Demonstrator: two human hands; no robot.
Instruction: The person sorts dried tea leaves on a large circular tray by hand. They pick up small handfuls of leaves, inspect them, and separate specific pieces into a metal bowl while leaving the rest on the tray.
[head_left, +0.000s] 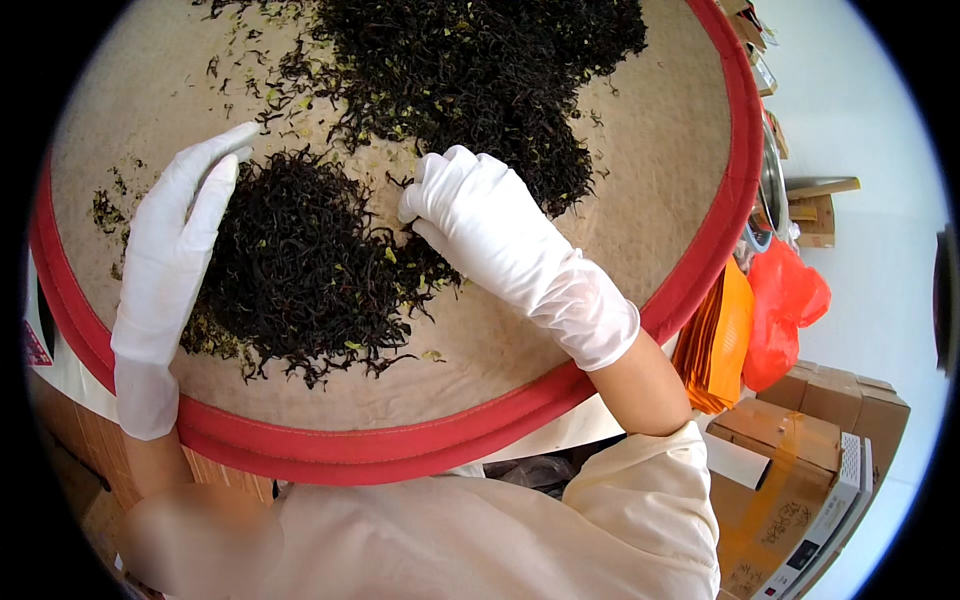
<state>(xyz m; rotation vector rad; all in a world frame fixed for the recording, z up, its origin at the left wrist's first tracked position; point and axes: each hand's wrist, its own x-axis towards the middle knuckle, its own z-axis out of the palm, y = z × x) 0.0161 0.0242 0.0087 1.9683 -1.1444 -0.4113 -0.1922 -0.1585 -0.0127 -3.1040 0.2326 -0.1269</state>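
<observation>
A round, shallow tray with a red cloth rim (322, 446) lies before me. On its beige lining sits a near heap of dark, twisted dried leaves (292, 255), probably tea, mixed with yellow-green bits. My left hand (176, 217), in a white glove, rests along the left side of this heap, its fingers extended and the thumb apart. A larger dark leaf heap (480, 75) spreads over the far part of the tray. My right hand (480, 210), also gloved in white, is between the two heaps with its fingers curled; whether it pinches any leaf is hidden.
Small yellowish leaf fragments (110, 210) lie at the tray's left. Beyond its right edge are orange folded sheets or bags (716, 337), a red plastic bag (784, 307) and cardboard boxes (784, 435). A pale wall stands at the far right.
</observation>
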